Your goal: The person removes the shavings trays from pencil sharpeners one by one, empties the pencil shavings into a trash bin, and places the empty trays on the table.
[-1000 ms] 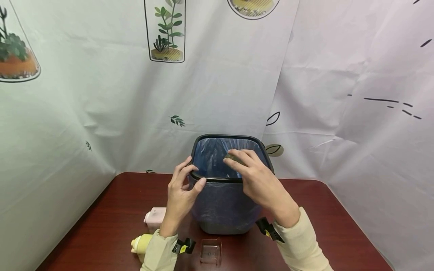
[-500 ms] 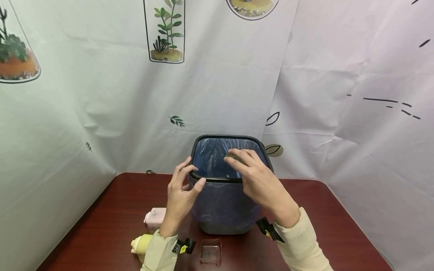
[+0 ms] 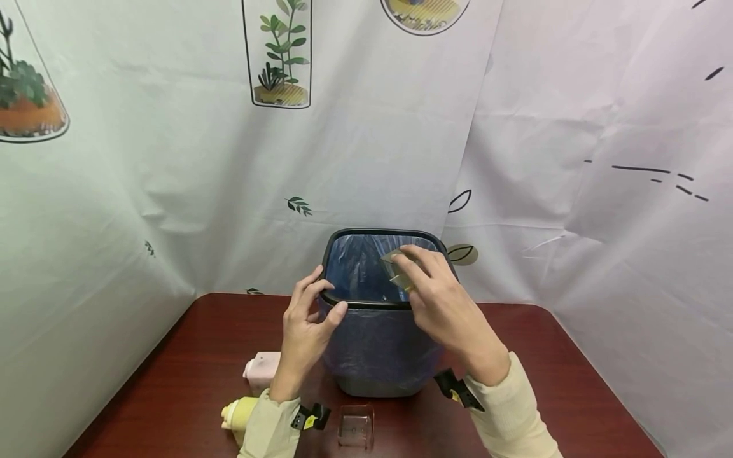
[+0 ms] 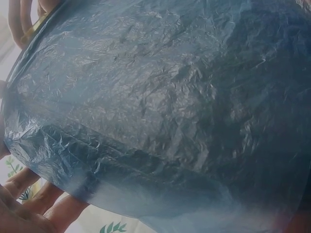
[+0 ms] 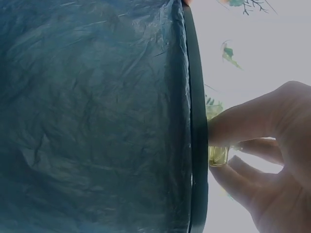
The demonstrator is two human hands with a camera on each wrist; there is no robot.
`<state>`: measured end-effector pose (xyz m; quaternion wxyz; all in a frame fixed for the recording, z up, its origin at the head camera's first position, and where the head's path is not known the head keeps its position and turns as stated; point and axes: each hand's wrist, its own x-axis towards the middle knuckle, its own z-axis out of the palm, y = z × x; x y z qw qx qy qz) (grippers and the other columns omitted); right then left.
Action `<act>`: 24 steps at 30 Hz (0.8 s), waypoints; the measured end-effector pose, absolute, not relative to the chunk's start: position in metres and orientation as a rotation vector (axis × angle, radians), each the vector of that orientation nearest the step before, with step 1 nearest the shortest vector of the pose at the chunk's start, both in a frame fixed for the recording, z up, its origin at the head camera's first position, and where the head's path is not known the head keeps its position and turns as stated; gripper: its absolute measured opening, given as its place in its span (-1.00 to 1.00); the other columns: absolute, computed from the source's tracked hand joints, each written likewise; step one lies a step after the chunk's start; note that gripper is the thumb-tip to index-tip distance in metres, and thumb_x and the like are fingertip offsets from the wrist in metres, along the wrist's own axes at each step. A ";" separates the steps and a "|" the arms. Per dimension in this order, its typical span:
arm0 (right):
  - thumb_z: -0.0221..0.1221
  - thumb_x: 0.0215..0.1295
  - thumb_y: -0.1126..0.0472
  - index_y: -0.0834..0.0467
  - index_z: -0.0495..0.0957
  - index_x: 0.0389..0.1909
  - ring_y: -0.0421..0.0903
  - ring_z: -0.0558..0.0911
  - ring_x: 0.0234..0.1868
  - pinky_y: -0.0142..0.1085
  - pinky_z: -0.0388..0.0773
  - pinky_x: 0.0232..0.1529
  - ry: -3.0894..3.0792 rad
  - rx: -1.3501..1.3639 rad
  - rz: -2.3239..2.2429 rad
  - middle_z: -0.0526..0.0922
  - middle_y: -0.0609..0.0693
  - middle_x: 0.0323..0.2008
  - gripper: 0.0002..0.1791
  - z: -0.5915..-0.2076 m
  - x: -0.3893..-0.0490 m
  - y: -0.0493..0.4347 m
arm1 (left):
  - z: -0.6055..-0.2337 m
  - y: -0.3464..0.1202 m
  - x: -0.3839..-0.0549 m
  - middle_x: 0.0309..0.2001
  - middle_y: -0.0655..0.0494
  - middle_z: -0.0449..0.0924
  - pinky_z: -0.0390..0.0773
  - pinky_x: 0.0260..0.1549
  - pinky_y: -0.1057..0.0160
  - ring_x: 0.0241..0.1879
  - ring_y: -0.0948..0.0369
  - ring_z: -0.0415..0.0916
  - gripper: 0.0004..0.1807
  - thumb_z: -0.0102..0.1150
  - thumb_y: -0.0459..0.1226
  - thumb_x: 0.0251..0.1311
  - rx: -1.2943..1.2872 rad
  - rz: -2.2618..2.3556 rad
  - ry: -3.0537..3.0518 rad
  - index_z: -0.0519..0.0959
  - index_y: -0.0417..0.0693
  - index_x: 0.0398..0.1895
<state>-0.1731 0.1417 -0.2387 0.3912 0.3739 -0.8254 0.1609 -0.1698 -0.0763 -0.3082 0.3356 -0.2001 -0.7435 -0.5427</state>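
A dark trash can point(image 3: 380, 356) lined with a blue plastic bag stands upright on the table. My left hand point(image 3: 303, 334) grips its near left corner, thumb at the front and fingers over the black rim. Above the opening, on the right, my right hand point(image 3: 449, 312) pinches a small see-through yellowish box point(image 3: 393, 270). The right wrist view shows this yellowish box point(image 5: 217, 156) between thumb and fingers, just beyond the rim point(image 5: 197, 126). In the left wrist view the crinkled bag point(image 4: 160, 97) fills most of the picture.
A small clear pinkish square box point(image 3: 356, 427) sits on the dark red table point(image 3: 189, 381) before the can. A pink bottle point(image 3: 262, 367) and a yellow bottle point(image 3: 243, 412) are at the left, partly behind my left arm. A printed curtain point(image 3: 366, 159) hangs behind.
My right hand has shifted slightly right and tilted, so more of the yellowish box shows over the opening. The left hand keeps its hold on the corner.
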 end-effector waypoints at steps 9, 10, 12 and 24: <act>0.26 -0.10 0.49 0.28 0.37 0.12 0.05 0.41 0.07 -0.15 0.45 -0.04 -2.072 0.881 0.624 0.39 0.17 0.06 -0.36 -0.244 -0.176 0.148 | -0.308 -0.076 -0.171 0.28 -0.10 0.24 0.54 -0.29 -0.02 0.08 0.03 0.40 -0.69 0.21 -0.37 0.04 -0.523 -1.417 -1.937 0.49 -0.10 -0.10; 0.27 -0.09 0.48 0.27 0.37 0.13 0.03 0.43 0.06 -0.18 0.47 -0.06 -2.076 0.873 0.669 0.40 0.15 0.06 -0.36 -0.245 -0.176 0.148 | -0.308 -0.076 -0.171 0.28 -0.10 0.24 0.54 -0.29 -0.02 0.07 0.03 0.40 -0.69 0.21 -0.37 0.04 -0.523 -1.417 -1.937 0.49 -0.10 -0.10; 0.28 -0.05 0.44 0.24 0.37 0.13 -0.03 0.47 0.04 -0.24 0.52 -0.10 -2.095 0.846 0.765 0.41 0.11 0.06 -0.37 -0.246 -0.176 0.149 | -0.308 -0.076 -0.170 0.28 -0.10 0.24 0.54 -0.29 -0.03 0.08 0.03 0.40 -0.69 0.21 -0.37 0.04 -0.521 -1.420 -1.937 0.49 -0.10 -0.10; 0.33 0.03 0.22 0.03 0.36 0.16 -0.06 0.58 -0.02 -0.32 0.53 -0.12 -2.195 0.658 1.667 0.48 0.10 0.02 -0.38 -0.247 -0.173 0.160 | -0.308 -0.076 -0.170 0.27 -0.12 0.24 0.55 -0.31 -0.03 0.05 0.02 0.42 -0.69 0.21 -0.39 0.02 -0.526 -1.409 -1.930 0.49 -0.12 -0.10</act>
